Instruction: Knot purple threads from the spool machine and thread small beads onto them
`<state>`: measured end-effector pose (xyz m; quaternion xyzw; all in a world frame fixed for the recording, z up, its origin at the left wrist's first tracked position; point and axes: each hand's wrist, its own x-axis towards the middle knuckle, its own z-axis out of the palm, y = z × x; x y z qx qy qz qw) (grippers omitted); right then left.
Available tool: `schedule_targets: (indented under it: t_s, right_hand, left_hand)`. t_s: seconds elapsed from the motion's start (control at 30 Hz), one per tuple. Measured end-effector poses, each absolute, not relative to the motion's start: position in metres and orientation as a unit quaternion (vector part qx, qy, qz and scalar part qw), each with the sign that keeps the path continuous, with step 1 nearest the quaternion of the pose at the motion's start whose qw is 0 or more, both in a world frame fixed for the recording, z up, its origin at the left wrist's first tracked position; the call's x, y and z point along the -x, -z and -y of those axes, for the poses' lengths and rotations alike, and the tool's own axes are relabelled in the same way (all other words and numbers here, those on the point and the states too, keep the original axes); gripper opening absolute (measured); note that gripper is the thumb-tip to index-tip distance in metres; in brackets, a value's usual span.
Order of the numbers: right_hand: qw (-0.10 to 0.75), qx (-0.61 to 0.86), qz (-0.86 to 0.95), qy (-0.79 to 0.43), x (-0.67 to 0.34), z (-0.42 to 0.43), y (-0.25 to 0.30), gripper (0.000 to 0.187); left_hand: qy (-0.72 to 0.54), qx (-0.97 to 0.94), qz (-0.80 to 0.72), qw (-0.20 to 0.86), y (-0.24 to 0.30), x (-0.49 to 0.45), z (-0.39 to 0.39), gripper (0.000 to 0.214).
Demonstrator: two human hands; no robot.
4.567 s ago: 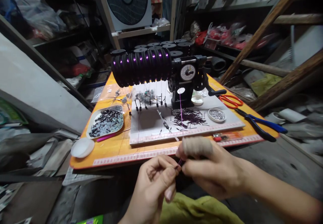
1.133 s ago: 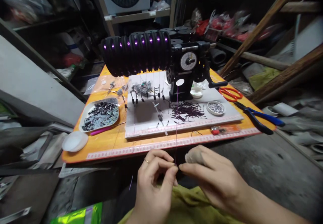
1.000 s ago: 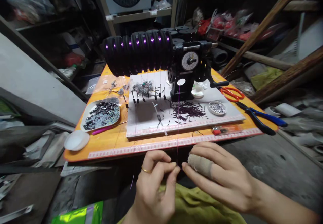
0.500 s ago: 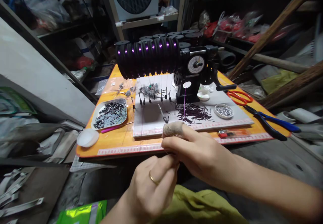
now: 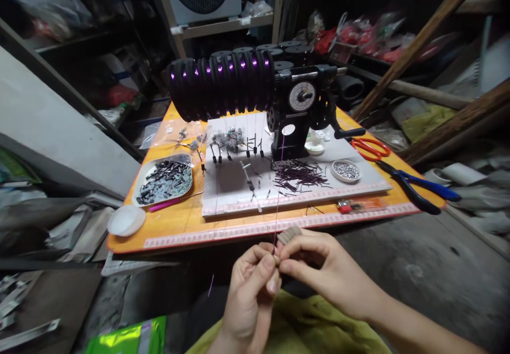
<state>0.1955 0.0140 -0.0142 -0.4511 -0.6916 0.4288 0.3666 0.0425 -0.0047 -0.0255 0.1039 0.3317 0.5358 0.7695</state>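
Across the orange table (image 5: 175, 221), a white board (image 5: 235, 176) is lying under a black machine (image 5: 292, 144). Purple thread (image 5: 282, 148) is running from the machine over the near edge. My left hand (image 5: 251, 285) is pinching it; 2 right hand (image 5: 330, 263) fingertips are meeting there, gripping or not, I cannot tell.

- purple thread (image 5: 278, 197) slants from the black machine (image 5: 287, 115) to the left hand (image 5: 251, 282), barring sideways passage;
- spools (image 5: 223, 91) overhang the board (image 5: 235, 205); dangling weights (image 5: 255, 151) screen its back left;
- crank handle (image 5: 353, 132) juts rightward;
- open air between right hand (image 5: 326, 261) and pliers (image 5: 396, 173)
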Motion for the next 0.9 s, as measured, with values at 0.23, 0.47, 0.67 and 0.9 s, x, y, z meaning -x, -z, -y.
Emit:
schedule_targets:
  t_s: [0.23, 0.47, 0.67, 0.9]
  right_hand:
    - [0.339, 0.296, 0.893, 0.029, -0.219, -0.011, 0.013, 0.027]
    - [0.270, 0.173, 0.942, 0.104, -0.234, -0.019, -0.016, 0.020]
    - [0.384, 0.180, 0.905, 0.031, -0.214, -0.025, -0.029, 0.010]
    - [0.375, 0.277, 0.846, -0.258, -0.176, -0.046, -0.042, 0.015]
  left_hand:
    - [-0.429, -0.085, -0.239, 0.867, 0.023, -0.040, -0.004, 0.024]
    - [-0.458, -0.323, -0.312, 0.767, 0.018, -0.031, -0.006, 0.018]
    - [-0.481, -0.800, -0.352, 0.075, -0.003, -0.008, -0.001, 0.022]
    - [-0.431, -0.836, -0.329, -0.083, -0.020, 0.011, -0.007, 0.017]
